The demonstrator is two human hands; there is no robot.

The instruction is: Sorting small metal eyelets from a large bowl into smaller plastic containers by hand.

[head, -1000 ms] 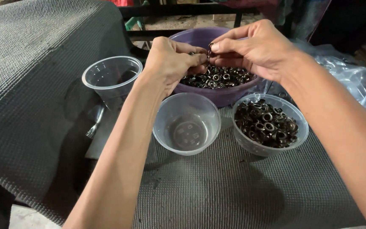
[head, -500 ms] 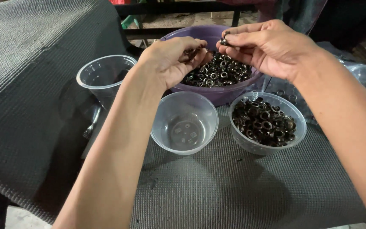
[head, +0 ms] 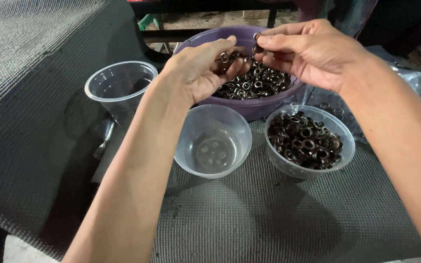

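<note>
While your right hand [head: 313, 53] pinches one eyelet [head: 258, 48] above the purple bowl [head: 269, 104], your left hand [head: 203, 70] cups several; they look light, hard and slippery, so grip the rim.

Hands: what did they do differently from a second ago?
The hands drew apart over the purple bowl. A second ago they met, fingertips together. Now the right hand pinches one ring by itself, and the left hand cups a few rings, palm up. The three clear cups and their contents look unchanged.

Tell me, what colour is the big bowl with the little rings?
Purple, seen in the head view: the big bowl behind both hands.
</note>
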